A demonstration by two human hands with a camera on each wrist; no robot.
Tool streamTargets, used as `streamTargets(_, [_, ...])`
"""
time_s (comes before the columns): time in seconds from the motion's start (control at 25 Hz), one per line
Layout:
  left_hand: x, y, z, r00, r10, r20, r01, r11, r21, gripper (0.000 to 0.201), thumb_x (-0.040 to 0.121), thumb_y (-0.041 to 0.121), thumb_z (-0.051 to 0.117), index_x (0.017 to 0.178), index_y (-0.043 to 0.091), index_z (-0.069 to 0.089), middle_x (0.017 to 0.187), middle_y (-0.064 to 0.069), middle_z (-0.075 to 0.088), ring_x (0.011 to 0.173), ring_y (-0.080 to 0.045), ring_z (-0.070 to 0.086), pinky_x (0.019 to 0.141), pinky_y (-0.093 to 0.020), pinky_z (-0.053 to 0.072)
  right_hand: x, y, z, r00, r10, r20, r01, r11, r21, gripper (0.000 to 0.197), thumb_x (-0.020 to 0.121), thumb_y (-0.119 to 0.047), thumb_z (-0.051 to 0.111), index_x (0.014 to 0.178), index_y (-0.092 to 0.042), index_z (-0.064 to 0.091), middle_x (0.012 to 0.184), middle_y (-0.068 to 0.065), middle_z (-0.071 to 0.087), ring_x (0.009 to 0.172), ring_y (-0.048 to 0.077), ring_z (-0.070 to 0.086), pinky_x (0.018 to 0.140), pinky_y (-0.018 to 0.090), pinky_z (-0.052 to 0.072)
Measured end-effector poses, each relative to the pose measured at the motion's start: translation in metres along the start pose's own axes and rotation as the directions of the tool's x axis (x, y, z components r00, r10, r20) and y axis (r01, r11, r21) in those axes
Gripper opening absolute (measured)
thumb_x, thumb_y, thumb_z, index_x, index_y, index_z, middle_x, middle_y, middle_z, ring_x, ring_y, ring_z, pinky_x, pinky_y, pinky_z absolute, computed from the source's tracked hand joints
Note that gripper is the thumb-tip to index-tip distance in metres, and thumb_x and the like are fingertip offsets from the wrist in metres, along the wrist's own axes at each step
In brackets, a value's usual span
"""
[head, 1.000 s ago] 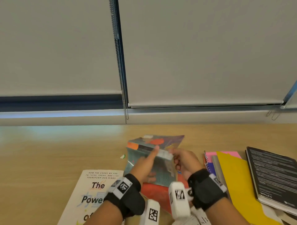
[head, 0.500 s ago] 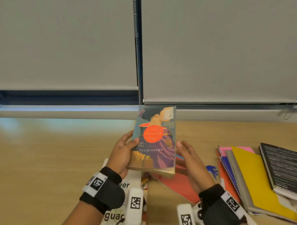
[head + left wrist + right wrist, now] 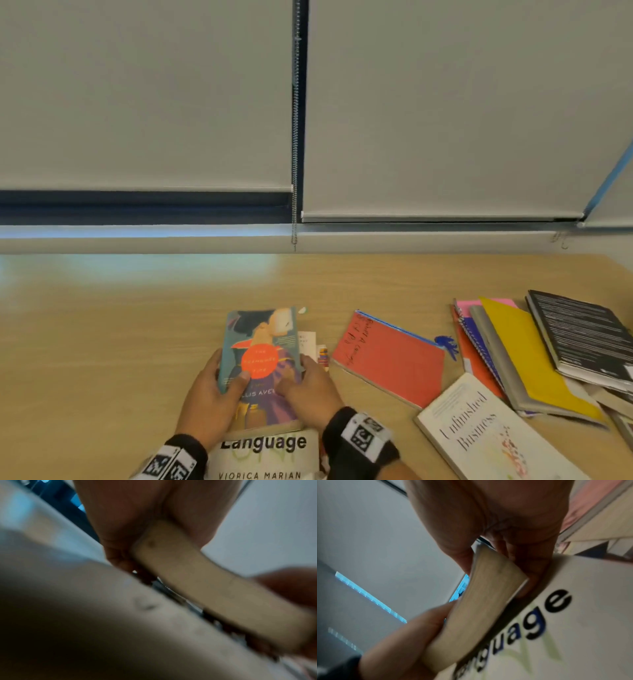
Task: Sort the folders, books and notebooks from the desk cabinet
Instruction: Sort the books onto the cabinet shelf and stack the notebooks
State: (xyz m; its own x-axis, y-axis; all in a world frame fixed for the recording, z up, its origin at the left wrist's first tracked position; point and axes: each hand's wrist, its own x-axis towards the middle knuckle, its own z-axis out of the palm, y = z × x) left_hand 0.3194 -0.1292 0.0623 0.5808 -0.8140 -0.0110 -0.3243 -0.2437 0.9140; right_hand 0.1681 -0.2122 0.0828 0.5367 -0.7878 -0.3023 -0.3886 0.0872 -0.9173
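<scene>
- Paperback novel (image 3: 261, 368) is grasped from both sides: left hand (image 3: 212, 394) with thumb curled over the cover edge, right hand (image 3: 310, 389) with fingers wrapped on the opposite edge.
- Both grips are clenched on the novel; the right wrist view shows its page block (image 3: 481, 601) pinched between thumb and fingers.
- Novel is held low over the white "Language" book (image 3: 267, 452), near edge tilted slightly off it; probably being laid down to start a book pile.
- Two-sided hold is judged to keep the cover square for alignment with the book below.
- Red notebook (image 3: 388, 359) lies flat just right, on the surface (image 3: 102, 342).
- "Unfinished Business" book (image 3: 486, 435) sits near it; yellow folder (image 3: 527, 353) and black book (image 3: 582, 335) are fanned far right, unsorted.
- Left wrist view is too blurred for detail.
</scene>
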Motion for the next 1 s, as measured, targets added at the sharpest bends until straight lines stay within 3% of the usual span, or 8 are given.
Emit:
streamTargets(0.08, [0.005, -0.008, 0.001, 1.0, 0.019, 0.003, -0.019, 0.983, 0.183, 0.04, 0.085, 0.032, 0.067, 0.12, 0.042, 0.05, 0.095, 0.008, 0.066, 0.095, -0.016, 0.062, 0.078, -0.029, 0.051, -0.002, -0.002, 0.003, 0.996, 0.019, -0.087, -0.042, 0.959, -0.28, 0.047, 0.081, -0.035, 0.061, 0.125, -0.023, 0.048, 0.127, -0.004, 0.05, 0.118, 0.021, 0.053, 0.098, 0.028, 0.042])
streamTargets(0.16, [0.009, -0.009, 0.002, 0.999, -0.043, 0.001, 0.041, 0.951, 0.306, 0.049, 0.086, 0.034, 0.065, 0.131, 0.029, 0.047, 0.1, -0.006, 0.057, 0.103, -0.027, 0.053, 0.083, -0.035, 0.046, -0.004, -0.002, 0.005, 0.989, 0.051, -0.138, -0.108, 0.886, -0.451, 0.062, 0.079, -0.046, 0.06, 0.132, -0.018, 0.043, 0.133, 0.001, 0.041, 0.124, 0.024, 0.047, 0.101, 0.033, 0.04])
streamTargets(0.32, [0.01, -0.008, 0.006, 0.994, -0.104, 0.034, 0.089, 0.946, 0.311, 0.048, 0.087, 0.035, 0.062, 0.13, 0.022, 0.045, 0.107, -0.01, 0.061, 0.096, -0.029, 0.057, 0.083, -0.04, 0.049, -0.004, 0.002, 0.006, 0.986, 0.063, -0.152, -0.123, 0.898, -0.422, 0.056, 0.082, -0.045, 0.055, 0.13, -0.018, 0.045, 0.133, 0.005, 0.046, 0.122, 0.026, 0.049, 0.102, 0.037, 0.043])
streamTargets(0.52, [0.004, 0.013, 0.01, 0.99, -0.109, 0.088, 0.081, 0.957, 0.277, 0.035, 0.092, 0.026, 0.06, 0.123, 0.018, 0.047, 0.109, -0.005, 0.063, 0.085, -0.022, 0.055, 0.068, -0.031, 0.04, -0.003, 0.01, 0.005, 0.984, 0.036, -0.177, -0.101, 0.922, -0.373, 0.046, 0.09, -0.032, 0.046, 0.132, -0.012, 0.046, 0.135, 0.01, 0.044, 0.123, 0.028, 0.048, 0.104, 0.035, 0.041])
streamTargets(0.68, [-0.004, 0.018, 0.01, 0.989, -0.131, 0.066, 0.11, 0.96, 0.258, 0.04, 0.094, 0.026, 0.057, 0.131, 0.018, 0.045, 0.117, -0.006, 0.064, 0.094, -0.025, 0.059, 0.073, -0.03, 0.041, 0.0, 0.012, 0.005, 0.985, 0.017, -0.17, -0.08, 0.926, -0.369, 0.045, 0.093, -0.031, 0.043, 0.133, -0.01, 0.045, 0.135, 0.012, 0.042, 0.124, 0.028, 0.046, 0.105, 0.035, 0.039])
streamTargets(0.8, [-0.009, 0.022, 0.007, 0.985, -0.162, 0.059, 0.144, 0.96, 0.241, 0.05, 0.094, 0.026, 0.058, 0.14, 0.017, 0.039, 0.11, 0.001, 0.06, 0.092, -0.021, 0.057, 0.076, -0.029, 0.04, 0.0, 0.014, 0.006, 0.99, 0.029, -0.14, -0.075, 0.939, -0.337, 0.044, 0.093, -0.032, 0.045, 0.131, -0.01, 0.046, 0.135, 0.01, 0.044, 0.123, 0.026, 0.048, 0.104, 0.037, 0.042])
streamTargets(0.92, [-0.007, 0.022, 0.007, 0.968, -0.244, 0.053, 0.23, 0.954, 0.191, 0.054, 0.091, 0.025, 0.063, 0.14, 0.016, 0.041, 0.102, 0.003, 0.061, 0.088, -0.018, 0.06, 0.079, -0.03, 0.045, -0.003, 0.021, -0.004, 0.993, 0.034, -0.11, -0.069, 0.94, -0.334, 0.053, 0.089, -0.043, 0.049, 0.133, -0.014, 0.044, 0.139, 0.006, 0.038, 0.126, 0.025, 0.043, 0.106, 0.038, 0.04])
streamTargets(1.0, [-0.001, 0.017, 0.007, 0.941, -0.336, 0.045, 0.327, 0.935, 0.137, 0.06, 0.088, 0.026, 0.068, 0.139, 0.011, 0.041, 0.107, -0.004, 0.064, 0.089, -0.019, 0.063, 0.084, -0.034, 0.048, -0.007, 0.03, -0.015, 0.987, 0.069, -0.144, -0.12, 0.914, -0.388, 0.074, 0.078, -0.06, 0.053, 0.138, -0.02, 0.037, 0.135, 0.003, 0.035, 0.129, 0.024, 0.035, 0.107, 0.037, 0.035])
